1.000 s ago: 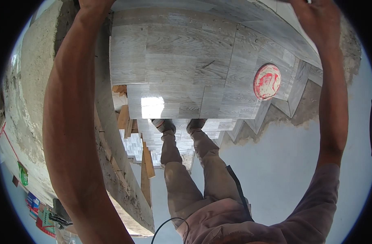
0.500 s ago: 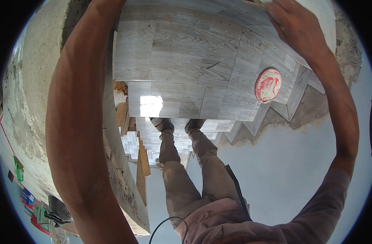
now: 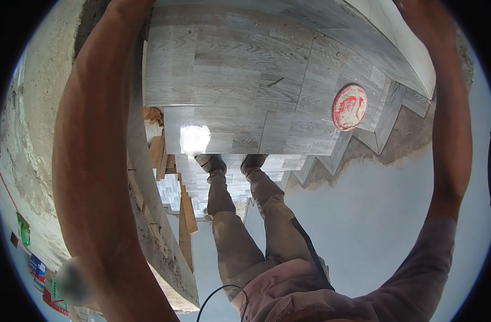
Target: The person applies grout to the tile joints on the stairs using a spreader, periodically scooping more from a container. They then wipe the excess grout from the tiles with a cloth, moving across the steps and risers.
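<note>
My left forearm (image 3: pixel 90 139) reaches up along the left side, in front of a rough concrete wall (image 3: pixel 36 107); the left hand is beyond the top edge. Only the back part of my right hand (image 3: pixel 425 21) shows at the top right corner, its fingers cut off or hidden. It is nearest to a smooth white surface (image 3: pixel 398 37) with a curved-looking edge. Whether this hand holds anything cannot be seen. Grey wood-pattern tiles (image 3: pixel 229 70) fill the upper middle between my arms.
A round lid-like disc (image 3: pixel 349 107), smeared red and white, lies on the tiles. A small dark sliver (image 3: pixel 276 82) is left of it. Wooden boards (image 3: pixel 187 209) lean beside the wall. Zigzag tile ends (image 3: pixel 382 137) border bare grey ground. A dark cable (image 3: pixel 218 292) loops near my waist.
My right hand has moved up and outward to the right, uncovering more of the white surface. The view has shifted slightly. A blurred grey round shape now shows beside my left forearm.
</note>
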A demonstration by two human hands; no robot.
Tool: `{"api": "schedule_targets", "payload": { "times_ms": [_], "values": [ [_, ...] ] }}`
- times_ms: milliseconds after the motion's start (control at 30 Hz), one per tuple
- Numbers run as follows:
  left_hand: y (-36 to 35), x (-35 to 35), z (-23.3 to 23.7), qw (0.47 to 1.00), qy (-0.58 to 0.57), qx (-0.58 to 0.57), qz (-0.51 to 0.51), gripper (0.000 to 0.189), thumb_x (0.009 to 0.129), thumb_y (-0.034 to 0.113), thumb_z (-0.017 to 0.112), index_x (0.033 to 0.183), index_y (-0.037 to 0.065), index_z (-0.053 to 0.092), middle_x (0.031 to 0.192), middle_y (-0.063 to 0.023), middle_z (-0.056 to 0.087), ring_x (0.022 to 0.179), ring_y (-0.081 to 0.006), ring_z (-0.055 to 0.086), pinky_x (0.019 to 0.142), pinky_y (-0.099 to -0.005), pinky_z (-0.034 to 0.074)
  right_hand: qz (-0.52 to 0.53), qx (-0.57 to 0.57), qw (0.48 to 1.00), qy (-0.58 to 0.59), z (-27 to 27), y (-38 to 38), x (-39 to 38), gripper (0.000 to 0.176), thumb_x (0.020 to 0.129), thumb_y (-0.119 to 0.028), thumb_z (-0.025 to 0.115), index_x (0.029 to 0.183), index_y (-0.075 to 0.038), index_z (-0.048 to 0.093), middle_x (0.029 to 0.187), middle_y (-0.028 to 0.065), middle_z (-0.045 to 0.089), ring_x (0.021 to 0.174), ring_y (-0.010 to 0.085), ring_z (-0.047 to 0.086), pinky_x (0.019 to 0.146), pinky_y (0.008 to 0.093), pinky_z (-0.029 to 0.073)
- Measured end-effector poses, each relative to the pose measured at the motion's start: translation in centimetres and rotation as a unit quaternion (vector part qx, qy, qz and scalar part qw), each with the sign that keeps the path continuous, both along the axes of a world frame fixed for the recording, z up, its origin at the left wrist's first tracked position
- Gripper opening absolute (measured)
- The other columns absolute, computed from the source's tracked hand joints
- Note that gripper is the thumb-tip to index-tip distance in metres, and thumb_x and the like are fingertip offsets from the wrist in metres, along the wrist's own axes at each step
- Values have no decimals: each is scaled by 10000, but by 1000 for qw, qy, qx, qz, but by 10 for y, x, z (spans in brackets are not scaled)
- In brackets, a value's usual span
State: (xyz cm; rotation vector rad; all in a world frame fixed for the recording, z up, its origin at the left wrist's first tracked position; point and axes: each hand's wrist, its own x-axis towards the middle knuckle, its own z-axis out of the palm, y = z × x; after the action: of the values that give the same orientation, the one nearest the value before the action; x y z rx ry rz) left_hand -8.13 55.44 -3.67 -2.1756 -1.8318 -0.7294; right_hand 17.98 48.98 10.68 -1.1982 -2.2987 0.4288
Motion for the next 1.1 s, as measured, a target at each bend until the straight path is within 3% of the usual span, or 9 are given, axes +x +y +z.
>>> {"api": "schedule_targets", "payload": {
  "times_ms": [100, 267, 367, 400, 533, 633, 800, 867, 1100],
  "values": [
    [0, 4, 5, 1000, -3, -16, 10, 572, 1039, 490, 264, 1488, 169, 413, 1562, -111, 349, 1459, -314, 281, 1195, -495, 186, -128, -87, 987, -41, -5, -11, 35, 69, 867, -35, 708, 876, 25, 674, 753, 51, 678, 651, 92, 615, 593, 243, 509],
    [-4, 3, 11, 999, -5, -41, 6, 576, 1038, 494, 254, 1490, 173, 410, 1561, -106, 352, 1461, -310, 277, 1195, -493, 182, -69, -164, 979, -100, -15, 8, 54, 55, 858, -24, 708, 869, 16, 671, 747, 39, 662, 669, 104, 606, 601, 274, 499],
    [-1, 0, 10, 999, 1, -41, 6, 572, 1038, 494, 258, 1490, 179, 412, 1556, -104, 363, 1458, -311, 283, 1192, -494, 190, 107, 204, 916, -328, -21, 26, 61, 82, 855, -48, 700, 901, 11, 667, 739, 67, 657, 650, 131, 615, 586, 282, 498],
    [2, -2, 8, 999, 12, -41, 9, 568, 1038, 492, 263, 1489, 182, 412, 1554, -104, 367, 1456, -313, 288, 1189, -495, 196, 107, 203, 916, -329, -18, 30, 67, 82, 855, -48, 700, 901, 11, 667, 739, 67, 657, 650, 131, 615, 586, 282, 498],
    [-3, 3, 11, 999, 5, -33, 7, 567, 1038, 493, 265, 1489, 184, 412, 1553, -105, 368, 1454, -314, 291, 1187, -495, 202, -120, -24, 992, 37, 0, 9, 56, 101, 851, -103, 719, 899, -30, 668, 713, 87, 628, 637, 175, 627, 567, 307, 496],
    [-5, 4, 14, 999, -5, -44, 0, 566, 1037, 491, 267, 1488, 182, 414, 1554, -106, 366, 1454, -314, 291, 1188, -496, 203, 88, 99, 930, -342, 19, -7, 49, 74, 842, -60, 678, 825, 5, 647, 753, 110, 632, 712, 257, 637, 604, 344, 504],
    [-2, 2, 9, 1000, -7, -25, 8, 578, 1034, 497, 260, 1493, 177, 405, 1555, -106, 364, 1455, -312, 287, 1192, -496, 193, 172, 50, 897, -403, 13, 5, 87, 234, 814, -47, 738, 1036, -74, 668, 916, 73, 627, 811, 213, 644, 696, 351, 525],
    [-2, 1, 5, 1000, -15, -23, 2, 584, 1034, 501, 255, 1495, 175, 402, 1555, -105, 363, 1457, -311, 284, 1193, -496, 188, 207, -6, 794, -572, 18, 3, 48, 81, 823, -56, 632, 783, 14, 627, 784, 129, 639, 762, 293, 640, 623, 380, 506],
    [0, 3, 6, 1000, 9, -12, 17, 580, 1040, 497, 248, 1501, 175, 390, 1566, -91, 346, 1466, -294, 264, 1201, -484, 174, 298, 157, 831, -443, -18, 37, -45, 124, 806, -49, 564, 750, 20, 651, 783, 180, 657, 754, 330, 664, 733, 419, 565]
  ]
}}
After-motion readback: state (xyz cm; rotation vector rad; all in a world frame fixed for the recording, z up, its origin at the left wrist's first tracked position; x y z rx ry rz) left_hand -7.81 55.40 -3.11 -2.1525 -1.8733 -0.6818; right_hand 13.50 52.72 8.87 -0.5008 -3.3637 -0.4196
